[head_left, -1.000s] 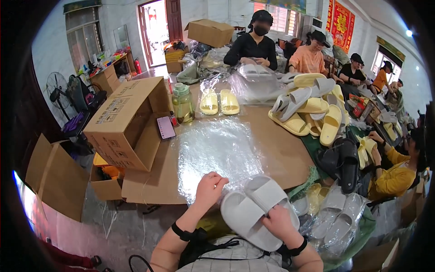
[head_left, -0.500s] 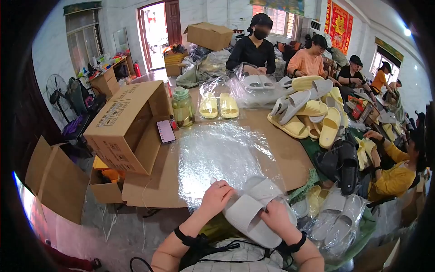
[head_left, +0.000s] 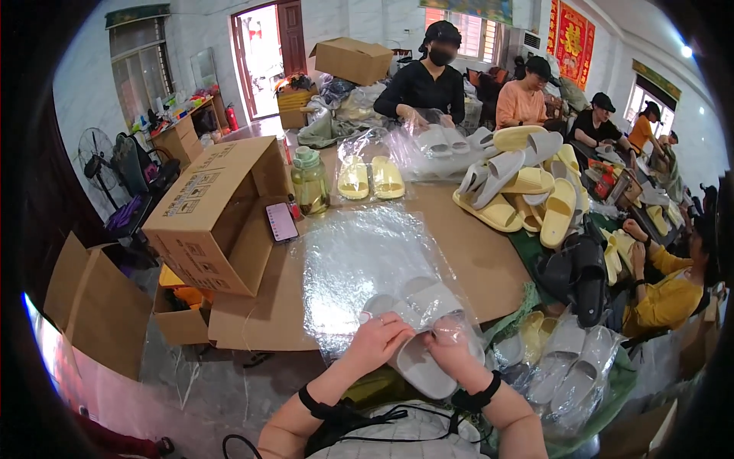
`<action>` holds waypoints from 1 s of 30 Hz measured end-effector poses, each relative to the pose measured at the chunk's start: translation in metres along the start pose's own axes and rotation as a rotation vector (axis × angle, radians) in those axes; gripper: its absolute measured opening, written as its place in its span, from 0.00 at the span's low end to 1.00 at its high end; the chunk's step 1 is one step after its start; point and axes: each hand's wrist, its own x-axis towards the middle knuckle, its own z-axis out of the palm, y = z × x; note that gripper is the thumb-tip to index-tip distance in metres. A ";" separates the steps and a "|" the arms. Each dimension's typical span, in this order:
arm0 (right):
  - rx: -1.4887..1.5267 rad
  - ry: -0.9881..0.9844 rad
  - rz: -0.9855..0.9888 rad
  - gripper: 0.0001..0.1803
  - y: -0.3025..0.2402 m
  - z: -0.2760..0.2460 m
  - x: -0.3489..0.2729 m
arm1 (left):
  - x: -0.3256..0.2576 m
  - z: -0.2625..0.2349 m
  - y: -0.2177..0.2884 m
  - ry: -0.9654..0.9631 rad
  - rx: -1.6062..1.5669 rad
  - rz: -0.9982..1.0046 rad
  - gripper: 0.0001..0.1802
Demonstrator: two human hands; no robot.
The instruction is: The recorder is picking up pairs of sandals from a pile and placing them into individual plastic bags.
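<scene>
A pair of light grey slippers [head_left: 425,369] lies at the near edge of the table, their far ends under clear film. My left hand [head_left: 380,339] is closed at their left side, its fingers pinching the mouth of a clear plastic bag [head_left: 359,264]. On the right, my right hand [head_left: 451,348] grips the slippers, thumb and fingers partly under the film. The bag lies flat and shiny over the cardboard-covered table [head_left: 489,264]. Beyond it, a pair of yellow slippers [head_left: 388,178] rests in clear plastic.
An open carton [head_left: 202,218], a phone [head_left: 281,222] and a green-lidded bottle [head_left: 308,183] stand left. Loose yellow and grey slippers are heaped [head_left: 527,180] at the right. Bagged grey slippers [head_left: 569,367] sit near my right arm. Several people work across and to the right.
Both hands and the grey slippers have moved forward, away from my body, and the slippers now lie further over the table beneath the film. The person opposite has shifted their hands.
</scene>
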 end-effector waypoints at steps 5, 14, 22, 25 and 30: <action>-0.116 -0.077 0.112 0.13 -0.001 0.003 0.023 | 0.003 0.000 0.010 -0.033 0.008 0.039 0.06; -0.078 0.023 0.112 0.15 -0.011 0.038 0.106 | -0.003 -0.019 0.027 -0.211 -0.167 0.094 0.06; -0.076 0.131 0.168 0.23 -0.001 0.081 0.134 | -0.008 -0.056 0.006 -0.057 0.243 0.071 0.08; 0.002 0.101 -0.018 0.33 -0.016 0.060 0.100 | -0.025 -0.060 -0.013 0.059 0.158 -0.114 0.08; 0.079 -0.046 -0.155 0.30 -0.014 -0.006 0.011 | -0.043 -0.054 -0.026 0.185 0.083 -0.681 0.17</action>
